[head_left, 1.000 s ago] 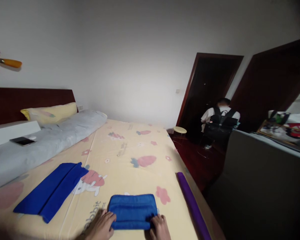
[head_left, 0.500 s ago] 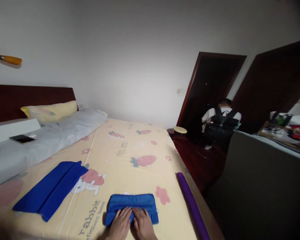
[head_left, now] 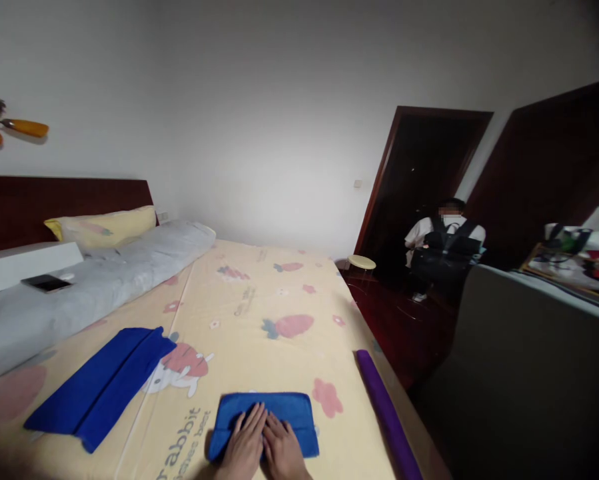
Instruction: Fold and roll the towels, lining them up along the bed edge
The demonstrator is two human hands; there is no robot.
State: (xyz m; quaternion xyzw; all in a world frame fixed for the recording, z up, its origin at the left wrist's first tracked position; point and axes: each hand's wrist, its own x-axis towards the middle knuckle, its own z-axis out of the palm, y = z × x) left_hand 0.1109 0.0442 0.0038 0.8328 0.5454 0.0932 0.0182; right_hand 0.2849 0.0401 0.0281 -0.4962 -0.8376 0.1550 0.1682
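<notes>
A folded blue towel (head_left: 294,407) lies flat on the bed near its front edge. My left hand (head_left: 246,441) rests palm down on it, fingers stretched out and pointing away from me. Beside it my right hand (head_left: 282,445) also lies flat on the towel, its fingertips close to those of the left. Neither hand grips anything. To the left, a second blue cloth (head_left: 99,387) is spread at an angle, with a fold line along it. A long purple roll (head_left: 386,413) lies along the bed's right edge.
The patterned bed sheet (head_left: 259,293) stretches to the far wall. A grey rolled quilt (head_left: 129,267), a phone (head_left: 46,283) and a yellow pillow (head_left: 114,227) are at the left. A round stool (head_left: 362,263) and a seated person (head_left: 444,247) are beyond the bed, near a dark panel (head_left: 524,360).
My hands have slid slightly forward on the towel, toward its far edge. The whole view has shifted down a little. The other cloth and purple roll stay in place.
</notes>
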